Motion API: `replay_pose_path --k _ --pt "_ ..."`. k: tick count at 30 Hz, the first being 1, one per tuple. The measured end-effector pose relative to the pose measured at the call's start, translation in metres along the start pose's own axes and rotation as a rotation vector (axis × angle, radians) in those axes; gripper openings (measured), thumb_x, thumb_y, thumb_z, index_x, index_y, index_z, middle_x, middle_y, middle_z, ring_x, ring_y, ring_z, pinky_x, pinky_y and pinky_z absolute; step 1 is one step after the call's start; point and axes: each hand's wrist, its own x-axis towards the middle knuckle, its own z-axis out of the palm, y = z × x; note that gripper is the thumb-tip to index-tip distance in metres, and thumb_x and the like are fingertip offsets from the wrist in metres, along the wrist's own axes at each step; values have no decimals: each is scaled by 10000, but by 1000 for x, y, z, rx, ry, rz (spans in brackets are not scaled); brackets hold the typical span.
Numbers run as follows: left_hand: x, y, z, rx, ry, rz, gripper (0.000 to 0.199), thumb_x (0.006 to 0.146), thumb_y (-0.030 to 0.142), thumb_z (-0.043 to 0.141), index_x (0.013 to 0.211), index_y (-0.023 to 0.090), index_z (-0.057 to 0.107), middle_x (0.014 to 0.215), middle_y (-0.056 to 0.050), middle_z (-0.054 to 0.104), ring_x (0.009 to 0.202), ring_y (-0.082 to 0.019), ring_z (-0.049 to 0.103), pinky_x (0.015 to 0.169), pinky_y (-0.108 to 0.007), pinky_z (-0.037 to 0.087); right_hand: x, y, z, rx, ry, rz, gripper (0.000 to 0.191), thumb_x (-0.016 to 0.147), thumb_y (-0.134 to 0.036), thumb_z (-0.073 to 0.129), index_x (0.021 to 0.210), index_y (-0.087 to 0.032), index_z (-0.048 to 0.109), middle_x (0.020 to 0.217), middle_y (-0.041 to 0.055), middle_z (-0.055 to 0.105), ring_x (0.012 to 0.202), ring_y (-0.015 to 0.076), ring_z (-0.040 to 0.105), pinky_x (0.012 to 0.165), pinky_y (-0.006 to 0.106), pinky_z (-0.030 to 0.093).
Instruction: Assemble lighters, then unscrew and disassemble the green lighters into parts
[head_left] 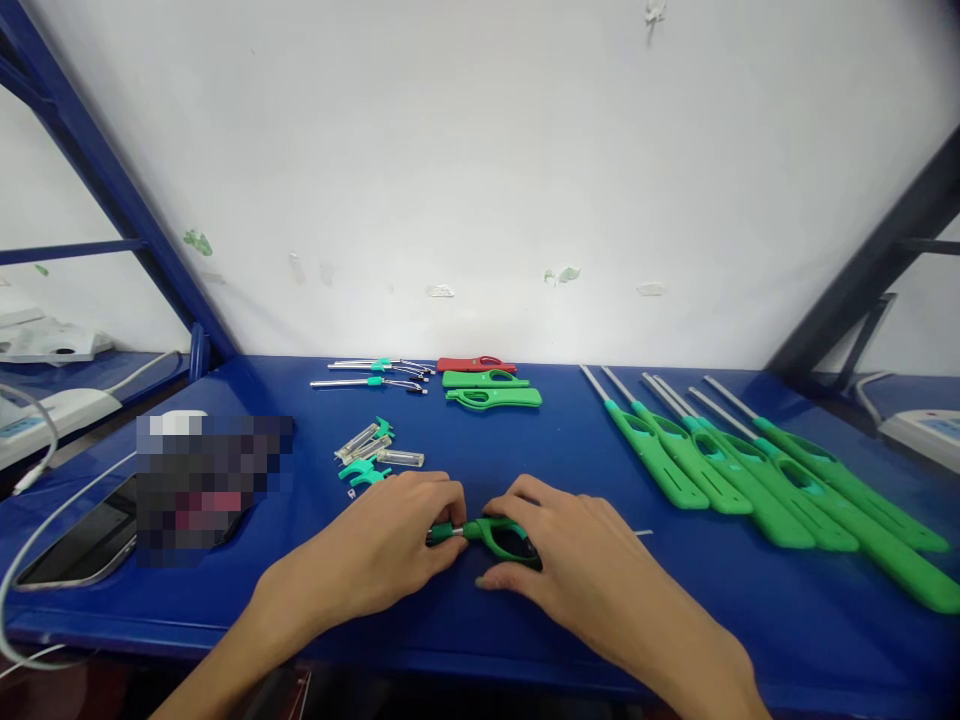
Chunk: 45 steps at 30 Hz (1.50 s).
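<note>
A green long-nosed lighter (486, 532) lies across the space between my hands, low over the blue table. My left hand (390, 535) pinches its front end, where a dark green collar and a bit of metal show between thumb and fingers. Around the handle's rear part, my right hand (585, 560) is closed, hiding most of it. Left of the lighter are clear fuel tanks (401, 458) and teal triggers (365, 471) in a loose pile. A thin pale strip (643, 532) sticks out beyond my right hand.
Several assembled green lighters (660, 465) lie on the right. Metal nozzle rods (345, 383) with wires, green handle shells (495, 398) and a red shell (461, 365) lie along the back by the white wall. A phone (82, 540) and white cable (45, 520) are at left.
</note>
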Motion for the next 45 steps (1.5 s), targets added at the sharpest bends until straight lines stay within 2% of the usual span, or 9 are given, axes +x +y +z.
replay_pose_path --k 7,19,23,27,30,33,36,40,45 --pt "1 -1 0 -11 -8 -3 67 983 271 623 949 250 676 983 6 720 906 -218 653 765 -332 415 3 -2 -1 93 62 19 91 1041 -337 712 1079 -284 775 1089 -6 741 973 267 748 814 405 478" --pt "-3 -1 -1 -6 -7 11 58 1000 278 653 945 258 656 966 23 702 889 -206 650 749 -328 417 -11 8 -14 274 306 27 154 1040 -390 660 1137 -333 765 1120 -17 777 953 232 738 838 388 523" --pt "-10 -1 0 7 7 18 64 1034 271 653 975 275 676 1029 20 700 946 -211 662 781 -330 425 -19 17 -24 291 481 44 241 1060 -503 624 1178 -352 771 1134 -7 801 757 190 685 657 333 494" --pt "-15 -5 1 21 5 32 54 1042 260 662 1012 297 689 1068 19 694 987 -225 673 803 -339 433 -24 27 -33 284 573 89 300 1054 -558 624 1221 -354 767 994 -3 811 487 143 487 454 314 319" --pt "-16 -4 3 41 15 41 43 1043 273 681 1057 310 699 1110 20 696 996 -231 682 829 -353 444 -24 33 -36 288 592 103 260 1054 -549 632 1199 -372 756 870 -36 783 475 136 479 440 300 300" --pt "-13 3 5 65 45 56 64 1078 302 660 1125 302 703 1157 6 690 1035 -241 685 884 -377 461 -24 35 -37 307 639 110 209 1046 -523 651 1146 -364 743 946 -49 786 471 112 435 469 291 372" --pt "-6 13 10 82 76 95 103 1101 266 626 1177 270 696 1208 -22 669 1089 -248 677 926 -392 476 -24 35 -38 333 690 115 220 1038 -529 659 1147 -357 741 937 -39 772 455 100 386 446 285 328" --pt "3 20 20 97 97 134 107 1077 218 664 1170 247 707 1178 -35 664 1066 -252 679 868 -378 486 -22 35 -40 373 742 131 260 1033 -541 660 1167 -337 749 868 -19 737 441 92 330 416 275 258" --pt "10 17 28 100 118 162 64 1072 194 663 1059 239 706 1079 -19 690 965 -220 686 775 -333 459 -20 37 -40 409 769 151 241 1021 -527 673 1139 -333 753 941 -21 751 505 96 440 452 260 370"
